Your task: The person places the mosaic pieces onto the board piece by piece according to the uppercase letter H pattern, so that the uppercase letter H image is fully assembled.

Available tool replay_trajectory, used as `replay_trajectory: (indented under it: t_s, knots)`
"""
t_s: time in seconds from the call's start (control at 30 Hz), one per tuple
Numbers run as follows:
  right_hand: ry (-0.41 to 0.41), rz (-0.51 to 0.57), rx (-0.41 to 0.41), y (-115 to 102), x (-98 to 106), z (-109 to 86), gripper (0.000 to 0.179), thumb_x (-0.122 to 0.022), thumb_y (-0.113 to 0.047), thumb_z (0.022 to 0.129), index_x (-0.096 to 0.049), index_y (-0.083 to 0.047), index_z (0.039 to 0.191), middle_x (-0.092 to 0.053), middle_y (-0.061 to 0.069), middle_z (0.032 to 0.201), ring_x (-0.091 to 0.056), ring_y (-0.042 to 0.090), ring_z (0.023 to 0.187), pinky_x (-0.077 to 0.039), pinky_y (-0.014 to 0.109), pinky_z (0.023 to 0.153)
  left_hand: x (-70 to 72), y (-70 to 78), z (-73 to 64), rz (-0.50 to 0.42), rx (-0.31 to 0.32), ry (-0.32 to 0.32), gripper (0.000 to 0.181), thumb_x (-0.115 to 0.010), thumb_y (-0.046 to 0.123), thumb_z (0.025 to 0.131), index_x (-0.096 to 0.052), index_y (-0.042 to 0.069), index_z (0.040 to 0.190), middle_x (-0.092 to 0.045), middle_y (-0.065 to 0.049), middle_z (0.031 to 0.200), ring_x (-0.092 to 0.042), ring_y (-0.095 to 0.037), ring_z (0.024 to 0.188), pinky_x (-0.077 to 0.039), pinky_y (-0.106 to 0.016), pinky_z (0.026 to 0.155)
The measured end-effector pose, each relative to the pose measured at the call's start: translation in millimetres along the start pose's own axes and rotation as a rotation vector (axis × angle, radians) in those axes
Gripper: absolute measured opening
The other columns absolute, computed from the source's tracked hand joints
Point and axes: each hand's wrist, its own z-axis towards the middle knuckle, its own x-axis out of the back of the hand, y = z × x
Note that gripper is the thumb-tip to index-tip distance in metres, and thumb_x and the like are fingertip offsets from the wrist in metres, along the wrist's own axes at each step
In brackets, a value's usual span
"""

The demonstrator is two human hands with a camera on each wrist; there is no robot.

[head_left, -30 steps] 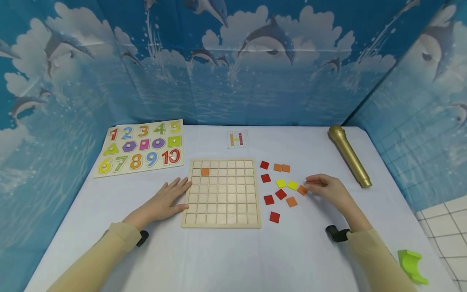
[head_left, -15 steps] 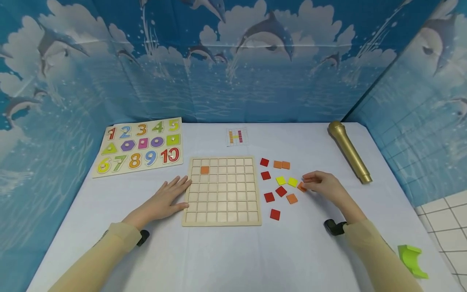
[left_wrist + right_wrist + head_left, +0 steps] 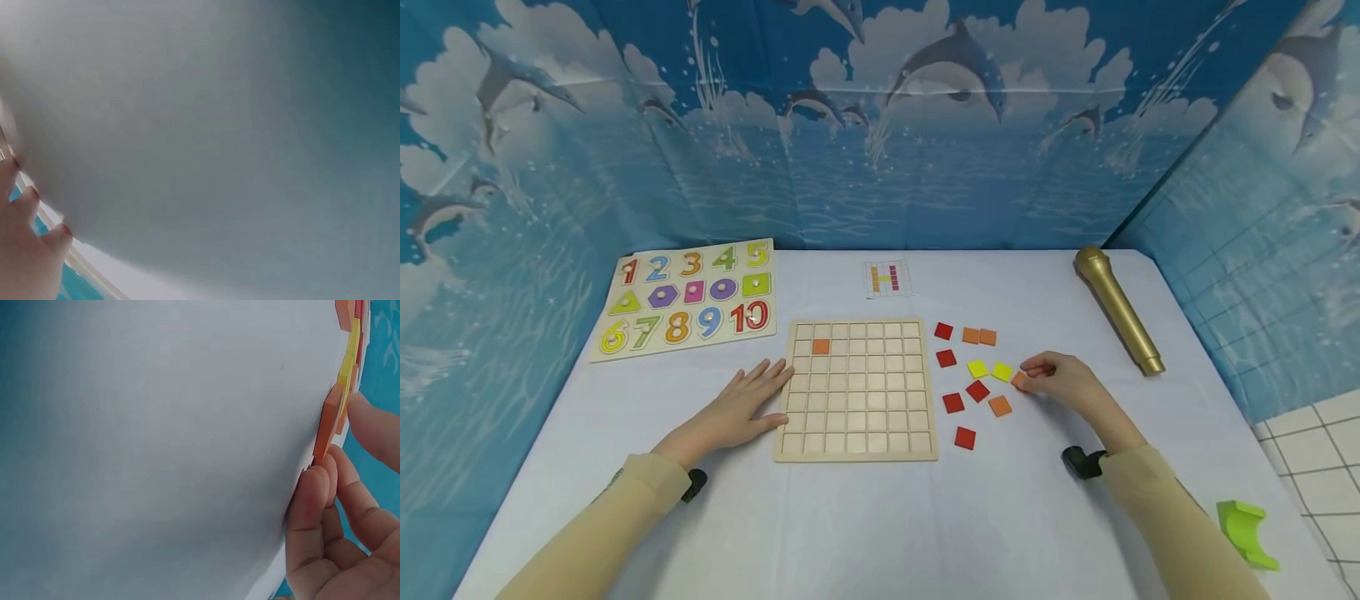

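My left hand lies flat with fingers spread, fingertips and thumb at the left rim of the wooden grid board. One orange tile sits in a square near the board's upper left. On the right, my right hand pinches another orange square tile, with thumb and fingertips at its edges. The fingers partly cover this tile in the head view. Beside it lie two yellow tiles, several red tiles and more orange tiles.
A small card with a coloured H pattern lies behind the board. At the back left is a number-and-shape puzzle. A gold microphone-shaped object lies at the back right, and a green curved piece at the front right.
The right hand has moved slightly left, its fingers coming over the orange tile. The left hand has stayed on the board's rim. The whole head view has shifted a little upward.
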Motion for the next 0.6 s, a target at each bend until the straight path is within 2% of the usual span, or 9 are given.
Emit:
replay_trajectory:
  t_s: [0.37,0.6]
  knots:
    - [0.031,-0.059,0.019,-3.6,-4.9,0.1,0.037,-0.074,-0.021,0.088,-0.061,0.003,0.112,-0.059,0.013,0.096,-0.052,0.023,0.086,-0.044,0.027,0.068,-2.6,-3.3,0.3,0.003,0.007,0.001,0.076,-0.062,0.038,0.096,-0.025,0.012,0.157,-0.019,-0.012,0.165,-0.012,-0.039,0.152,-0.006,-0.063,0.121]
    - [0.041,-0.083,0.016,-2.0,-4.4,-1.2,0.037,-0.074,-0.022,0.087,-0.059,0.004,0.108,-0.059,0.014,0.096,-0.052,0.025,0.086,-0.043,0.027,0.067,-3.2,-3.1,1.3,0.004,0.008,-0.003,0.077,-0.061,0.038,0.096,-0.023,0.012,0.158,-0.018,-0.011,0.165,-0.011,-0.038,0.152,-0.006,-0.062,0.121]
